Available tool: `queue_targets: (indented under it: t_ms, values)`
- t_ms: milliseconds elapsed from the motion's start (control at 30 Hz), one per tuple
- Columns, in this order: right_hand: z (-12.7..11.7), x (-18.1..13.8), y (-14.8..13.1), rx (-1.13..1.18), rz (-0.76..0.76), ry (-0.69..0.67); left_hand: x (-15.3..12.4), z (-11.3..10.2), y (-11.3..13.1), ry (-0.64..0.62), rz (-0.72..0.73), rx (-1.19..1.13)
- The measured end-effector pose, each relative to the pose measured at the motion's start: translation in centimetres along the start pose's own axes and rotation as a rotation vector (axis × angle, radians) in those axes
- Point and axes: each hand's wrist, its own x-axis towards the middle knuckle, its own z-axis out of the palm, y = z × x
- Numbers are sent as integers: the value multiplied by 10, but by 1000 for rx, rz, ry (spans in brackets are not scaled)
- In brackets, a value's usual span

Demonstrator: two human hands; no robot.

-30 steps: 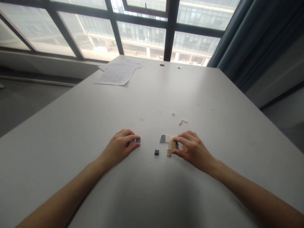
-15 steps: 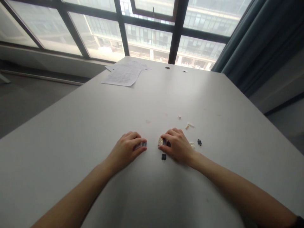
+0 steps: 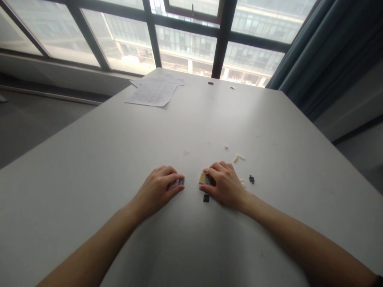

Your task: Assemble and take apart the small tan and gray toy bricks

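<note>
On the white table my left hand (image 3: 163,183) is closed round a small grey toy brick piece (image 3: 181,181), most of it covered by the fingers. A short gap away, my right hand (image 3: 223,181) grips a tan studded toy brick (image 3: 202,178) between thumb and fingers, with a grey part (image 3: 207,179) joined or lying against it; I cannot tell which. A small black piece (image 3: 206,198) lies just below the right thumb. Beyond the right wrist are a cream piece (image 3: 242,183), partly hidden, and a dark piece with knobs (image 3: 251,179).
Farther out lie a thin cream and tan piece (image 3: 238,158) and a tiny white piece (image 3: 226,147). Printed papers (image 3: 152,93) rest at the table's (image 3: 98,159) far left corner. Windows stand behind the table, and a blue curtain (image 3: 302,52) hangs at the right.
The tan brick in my right hand has tilted slightly, showing more of its studded face. Both hands stay in nearly the same places; the camera view has shifted a little.
</note>
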Motion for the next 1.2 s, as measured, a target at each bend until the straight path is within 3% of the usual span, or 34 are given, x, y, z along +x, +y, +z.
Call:
queue_targets:
  t_ms: [233,367,533,767,1200]
  values:
    - [-18,-20,20,21,22,17,0,-1,2,-8,-13,3]
    - [-31,-48,36,40,55,122,1,-2,2,-15,-18,1]
    - [-27,-74,31,46,23,122,1,-1,0,-12,-20,11]
    - [-17,-74,11,36,-28,8,1,-3,3,-1,-39,18]
    - [-11,-75,14,54,-44,61,2,-2,1,5,-31,5]
